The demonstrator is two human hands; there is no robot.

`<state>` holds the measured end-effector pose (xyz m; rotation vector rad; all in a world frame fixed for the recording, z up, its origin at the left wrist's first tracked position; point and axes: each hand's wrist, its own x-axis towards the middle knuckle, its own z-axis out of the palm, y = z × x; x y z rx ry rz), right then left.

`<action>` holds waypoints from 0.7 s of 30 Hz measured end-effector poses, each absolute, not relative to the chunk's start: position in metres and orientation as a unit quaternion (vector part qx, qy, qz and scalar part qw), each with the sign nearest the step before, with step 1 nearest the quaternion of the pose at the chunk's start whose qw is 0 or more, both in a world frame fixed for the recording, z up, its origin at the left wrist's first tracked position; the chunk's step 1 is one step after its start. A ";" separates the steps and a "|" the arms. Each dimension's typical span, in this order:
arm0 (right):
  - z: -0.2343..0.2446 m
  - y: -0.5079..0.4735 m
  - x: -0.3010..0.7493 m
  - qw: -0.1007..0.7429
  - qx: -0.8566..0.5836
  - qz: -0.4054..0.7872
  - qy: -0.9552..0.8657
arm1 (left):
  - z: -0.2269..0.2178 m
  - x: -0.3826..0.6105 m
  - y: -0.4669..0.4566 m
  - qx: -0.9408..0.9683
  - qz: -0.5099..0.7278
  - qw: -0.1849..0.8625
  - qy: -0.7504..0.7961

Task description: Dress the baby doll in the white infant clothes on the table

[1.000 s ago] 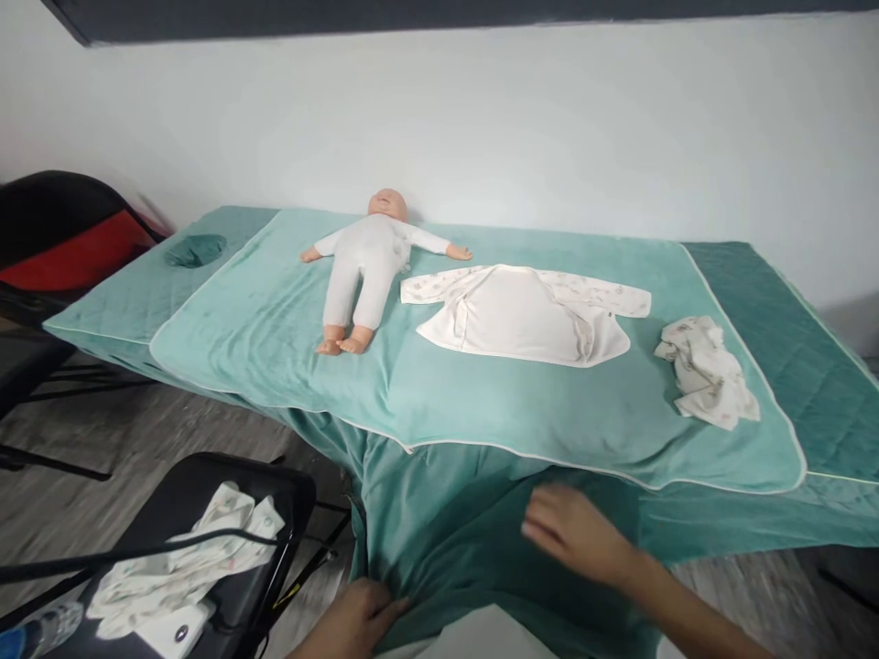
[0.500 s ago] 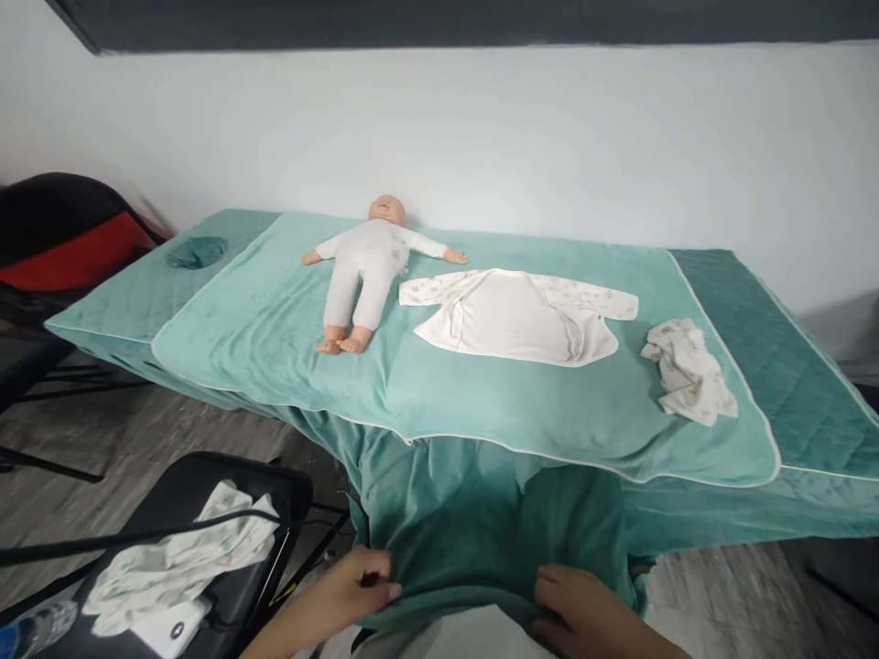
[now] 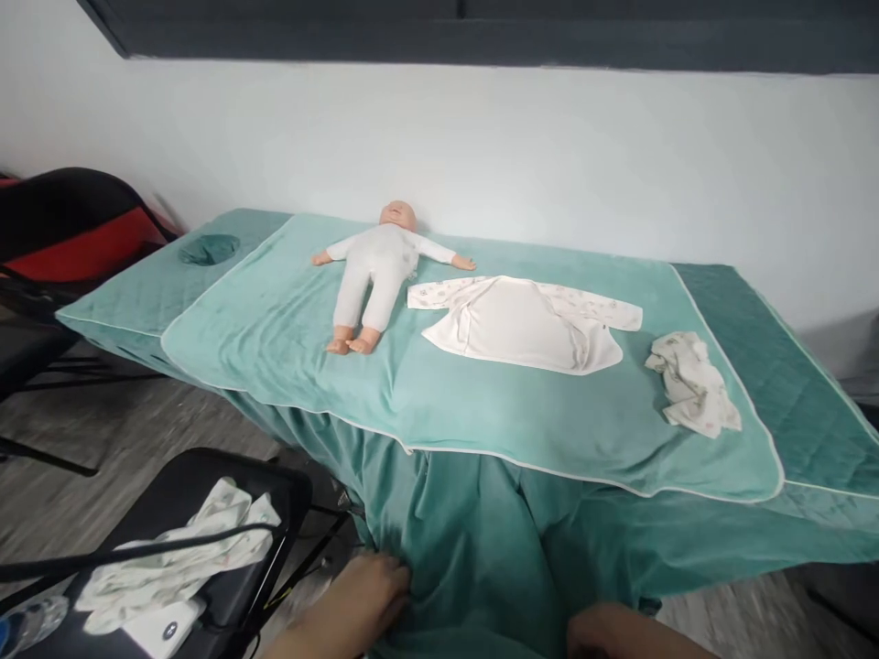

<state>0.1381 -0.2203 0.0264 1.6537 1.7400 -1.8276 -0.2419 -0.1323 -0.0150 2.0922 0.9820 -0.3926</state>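
Note:
My left hand (image 3: 371,595) is low in the view, its fingers curled against the hanging green bed cover (image 3: 473,540). At the bottom edge, partly cut off, my right hand (image 3: 608,631) is closed at the same cover; its fingertips are hidden. Above them a light green blanket (image 3: 508,421) with white piping lies over the bed. On it a baby doll (image 3: 375,261) in white rests on its back, arms spread. Beside the doll a white baby shirt (image 3: 526,325) is laid flat with its patterned sleeves out. A crumpled patterned cloth (image 3: 693,384) lies at the right.
A black folding chair (image 3: 275,490) at lower left holds patterned baby clothes (image 3: 171,563), a white box (image 3: 165,630) and a plastic bottle (image 3: 34,622). Another chair (image 3: 75,229), black and red, stands farther left. Behind the bed is a white wall (image 3: 549,156).
The camera view has tilted up a little. Both hands have moved lower, my right one partly out of view, and the hanging cover's folds have shifted. Doll and clothes stay put.

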 end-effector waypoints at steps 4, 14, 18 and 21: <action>0.040 -0.170 0.141 0.004 0.534 -0.584 0.611 | -0.009 -0.219 -0.080 0.856 -0.029 0.330 0.396; 0.090 0.166 0.062 -0.306 0.494 -0.470 0.665 | 0.049 -0.239 0.181 0.544 0.547 0.149 0.618; 0.079 0.331 0.026 -0.433 0.552 -0.342 0.625 | 0.047 -0.276 0.269 0.482 0.494 0.276 0.669; 0.067 0.425 0.009 -0.396 0.609 -0.246 0.642 | 0.041 -0.286 0.308 0.434 0.457 0.447 0.635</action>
